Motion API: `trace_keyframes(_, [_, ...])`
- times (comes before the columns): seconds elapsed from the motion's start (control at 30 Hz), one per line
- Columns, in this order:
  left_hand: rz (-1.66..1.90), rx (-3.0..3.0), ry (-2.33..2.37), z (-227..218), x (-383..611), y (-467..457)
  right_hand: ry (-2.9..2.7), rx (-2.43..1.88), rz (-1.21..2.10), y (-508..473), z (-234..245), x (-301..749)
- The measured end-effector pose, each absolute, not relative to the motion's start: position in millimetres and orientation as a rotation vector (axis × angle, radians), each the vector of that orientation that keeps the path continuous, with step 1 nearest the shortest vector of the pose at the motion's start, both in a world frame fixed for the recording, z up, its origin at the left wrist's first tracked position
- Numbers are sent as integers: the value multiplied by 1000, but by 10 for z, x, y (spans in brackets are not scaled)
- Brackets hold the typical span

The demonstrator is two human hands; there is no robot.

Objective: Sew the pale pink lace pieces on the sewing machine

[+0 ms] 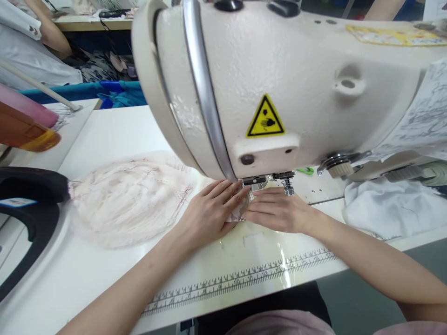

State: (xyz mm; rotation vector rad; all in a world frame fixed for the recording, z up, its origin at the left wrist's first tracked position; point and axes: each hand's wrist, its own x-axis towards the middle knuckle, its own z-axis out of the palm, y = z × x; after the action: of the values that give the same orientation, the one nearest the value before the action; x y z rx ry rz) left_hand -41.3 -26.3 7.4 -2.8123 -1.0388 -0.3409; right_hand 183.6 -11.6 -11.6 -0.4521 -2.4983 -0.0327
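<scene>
A small piece of pale lace fabric (238, 212) lies under the needle area of a cream sewing machine (279, 83). My left hand (213, 209) rests flat on its left side, fingers stretched toward the presser foot area. From the right, my right hand (279, 210) reaches in with outstretched fingers lying close together at the fabric's edge. The machine head and my fingers hide the needle and part of the lace. Left of my left hand, a rounded heap of sheer pale pink fabric (129, 200) with reddish threads spreads over the white table (115, 125).
A printed ruler tape (240, 279) runs along the front edge. White cloth (391, 209) lies at right, a green object (306, 170) behind the needle area. A black curved object (38, 186) and orange and pink thread cones (28, 125) stand left. Beyond sits another person (31, 51).
</scene>
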Motion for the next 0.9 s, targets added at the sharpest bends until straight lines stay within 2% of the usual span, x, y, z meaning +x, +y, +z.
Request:
trace_keyframes(0.3, [-332, -2778, -1067, 56, -395, -262, -2440, -447, -122, -57, -160, 1838])
trace_keyframes(0.63, [-340, -2803, -1118, 44, -398, -271, -2404, -643, -380, -68, -25, 1848])
trace_keyframes(0.9, [-249, -2783, -1139, 56, -378, -267, -2433, -673, -452, -44, 80, 1871])
